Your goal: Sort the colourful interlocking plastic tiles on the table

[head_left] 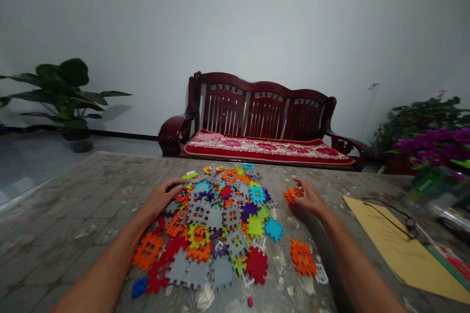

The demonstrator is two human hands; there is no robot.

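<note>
A heap of flat interlocking plastic tiles [220,215] in orange, grey, red, green, blue and purple covers the middle of the stone-patterned table [73,205]. My left hand [161,198] rests on the heap's left edge, fingers curled over the tiles there. My right hand [308,196] lies to the right of the heap, its fingers closed around a small orange tile [292,193]. Another orange tile [303,256] lies alone near my right forearm, with a small white piece [321,274] beside it.
A yellow paper [400,249] with a black cord [389,215] lies at the table's right. Purple flowers [436,144] and green plants stand at the far right. A dark wooden bench [264,117] with a red cushion stands behind the table, a potted plant [66,102] at left.
</note>
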